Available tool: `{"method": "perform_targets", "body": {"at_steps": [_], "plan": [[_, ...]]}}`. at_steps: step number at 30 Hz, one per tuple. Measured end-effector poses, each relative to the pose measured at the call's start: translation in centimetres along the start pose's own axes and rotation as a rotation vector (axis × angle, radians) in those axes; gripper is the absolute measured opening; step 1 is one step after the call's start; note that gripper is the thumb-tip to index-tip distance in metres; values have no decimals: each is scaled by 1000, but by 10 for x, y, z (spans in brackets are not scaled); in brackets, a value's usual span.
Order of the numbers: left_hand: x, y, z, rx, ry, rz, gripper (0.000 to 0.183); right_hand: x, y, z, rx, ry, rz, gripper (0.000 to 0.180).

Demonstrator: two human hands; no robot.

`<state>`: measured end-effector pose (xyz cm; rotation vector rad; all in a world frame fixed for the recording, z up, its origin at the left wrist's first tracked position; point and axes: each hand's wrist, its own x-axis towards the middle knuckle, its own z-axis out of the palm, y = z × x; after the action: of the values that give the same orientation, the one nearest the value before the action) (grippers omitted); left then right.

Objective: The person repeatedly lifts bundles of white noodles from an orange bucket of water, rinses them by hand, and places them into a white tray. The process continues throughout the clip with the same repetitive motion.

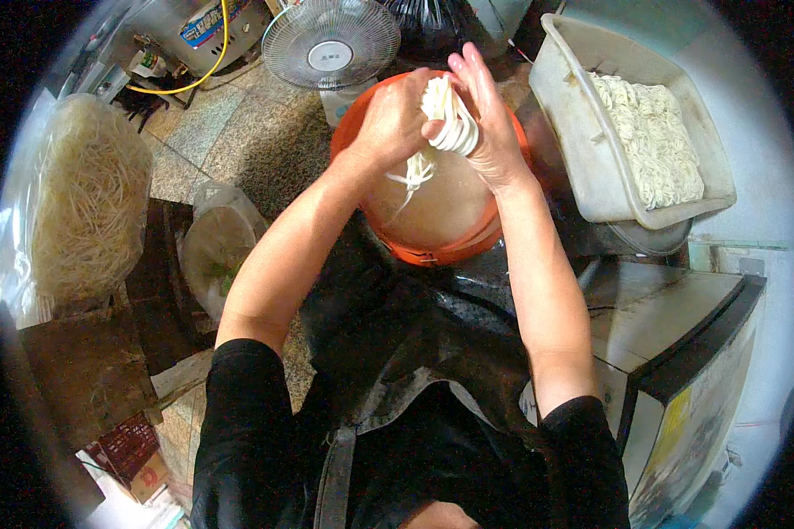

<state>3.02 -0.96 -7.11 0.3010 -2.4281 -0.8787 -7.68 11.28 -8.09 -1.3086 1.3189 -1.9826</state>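
Note:
Above an orange plastic bucket [430,254], both my hands are on a bundle of white noodles [453,125]. My left hand [397,116] is closed around the bundle's left side, with loose noodle ends hanging below it over the bucket. My right hand [493,122] lies against the bundle's right side, its fingers extended upward and the thumb across the noodles. Cloudy liquid [437,205] fills part of the bucket. To the right, a pale plastic tub [585,178] holds rows of coiled white noodles [648,142].
An electric fan [331,56] stands just beyond the bucket. At the left are a clear bag of bean sprouts [89,205] and a smaller plastic-lined container [215,244]. A black-edged appliance [655,330] is at the right. A yellow hose [221,56] curves at the upper left.

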Motion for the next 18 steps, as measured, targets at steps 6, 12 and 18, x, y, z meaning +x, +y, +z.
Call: {"method": "perform_targets", "body": {"at_steps": [6, 12, 18], "plan": [[17, 8, -36, 292, 4, 226, 40, -36, 20, -30, -312, -68, 466, 75], [35, 55, -47, 101, 285, 240, 27, -2, -13, 12, -298, -117, 277, 57], [85, 129, -127, -227, 459, 112, 21, -23, 46, 25, -492, -116, 469, 23]]}}
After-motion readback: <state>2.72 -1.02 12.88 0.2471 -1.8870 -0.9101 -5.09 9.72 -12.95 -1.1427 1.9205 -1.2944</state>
